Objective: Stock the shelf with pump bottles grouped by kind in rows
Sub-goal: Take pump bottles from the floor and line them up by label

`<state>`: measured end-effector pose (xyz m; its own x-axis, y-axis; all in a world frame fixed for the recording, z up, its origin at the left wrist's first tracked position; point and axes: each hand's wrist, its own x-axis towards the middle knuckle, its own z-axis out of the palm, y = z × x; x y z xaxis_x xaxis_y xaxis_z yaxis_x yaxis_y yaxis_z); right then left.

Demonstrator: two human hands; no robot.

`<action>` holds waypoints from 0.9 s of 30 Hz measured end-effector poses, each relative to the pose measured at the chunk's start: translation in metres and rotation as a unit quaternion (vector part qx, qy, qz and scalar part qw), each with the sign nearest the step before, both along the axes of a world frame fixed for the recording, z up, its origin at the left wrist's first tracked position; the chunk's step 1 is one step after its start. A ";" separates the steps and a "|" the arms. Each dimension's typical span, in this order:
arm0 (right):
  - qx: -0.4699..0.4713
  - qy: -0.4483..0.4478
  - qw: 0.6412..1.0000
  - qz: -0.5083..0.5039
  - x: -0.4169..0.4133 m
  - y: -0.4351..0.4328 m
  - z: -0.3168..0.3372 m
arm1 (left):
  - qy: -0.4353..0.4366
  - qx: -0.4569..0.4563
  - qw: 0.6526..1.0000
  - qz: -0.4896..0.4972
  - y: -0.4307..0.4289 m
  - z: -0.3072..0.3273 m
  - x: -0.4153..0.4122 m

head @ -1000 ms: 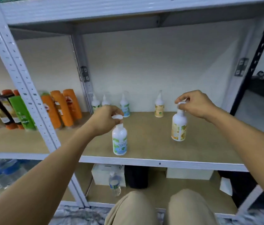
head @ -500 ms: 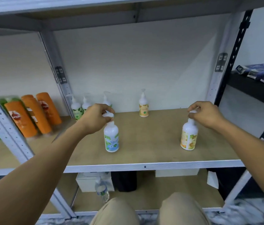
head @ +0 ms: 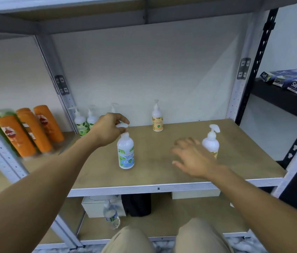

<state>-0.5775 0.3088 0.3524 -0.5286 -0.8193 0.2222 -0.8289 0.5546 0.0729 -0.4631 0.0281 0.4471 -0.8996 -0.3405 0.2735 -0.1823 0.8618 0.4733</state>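
Note:
My left hand [head: 110, 129] pinches the pump head of a white bottle with a blue-green label [head: 125, 152], which stands upright near the middle of the wooden shelf [head: 162, 176]. My right hand [head: 191, 157] hovers with spread fingers just left of a white bottle with an orange-yellow label [head: 211, 141], not holding it; the hand is blurred. At the back, two green-label pump bottles [head: 84, 121] stand by the left post, a third pump [head: 114, 108] shows behind my hand, and one orange-label bottle [head: 157, 117] stands alone.
Orange and green shampoo bottles [head: 34, 130] fill the neighbouring shelf bay on the left. Blue boxes [head: 293, 83] lie on a black rack at the right. Below the shelf are a white box [head: 96, 207], a water bottle [head: 111, 216] and a dark object [head: 136, 205].
My right hand has let go of the orange-label bottle's pump and drawn back to the left and down, fingers spread. My left hand still pinches the blue-label bottle's pump.

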 end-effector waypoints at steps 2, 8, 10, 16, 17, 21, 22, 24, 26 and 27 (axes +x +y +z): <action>0.028 -0.074 0.997 -0.007 0.005 -0.016 -0.021 | 0.008 0.016 1.000 0.003 0.000 0.000 -0.008; 0.002 -0.176 0.980 -0.090 0.007 -0.052 -0.074 | 0.049 0.036 0.998 0.006 0.003 -0.005 -0.041; -0.006 -0.176 0.979 -0.107 0.006 -0.057 -0.084 | 0.044 0.029 0.999 -0.001 0.002 -0.008 -0.050; 0.007 -0.165 0.979 -0.117 0.000 -0.059 -0.091 | 0.025 0.015 0.999 -0.014 0.004 -0.025 -0.066; 0.009 -0.165 0.979 -0.117 0.000 -0.059 -0.091 | 0.033 0.018 0.999 -0.012 0.004 -0.027 -0.067; 0.017 -0.170 0.978 -0.117 0.000 -0.059 -0.091 | 0.069 0.020 0.997 -0.018 0.002 -0.041 -0.059; 0.018 -0.173 0.978 -0.117 0.000 -0.058 -0.090 | 0.070 0.012 0.997 -0.021 -0.001 -0.048 -0.054; 0.017 -0.179 0.977 -0.118 0.001 -0.059 -0.090 | 0.052 -0.003 0.999 -0.003 -0.011 -0.067 -0.039; 0.014 -0.182 0.976 -0.117 0.001 -0.059 -0.089 | 0.020 -0.015 0.999 0.038 -0.024 -0.091 -0.020; 0.012 -0.184 0.976 -0.117 0.001 -0.060 -0.089 | -0.004 -0.022 0.998 0.060 -0.032 -0.103 -0.009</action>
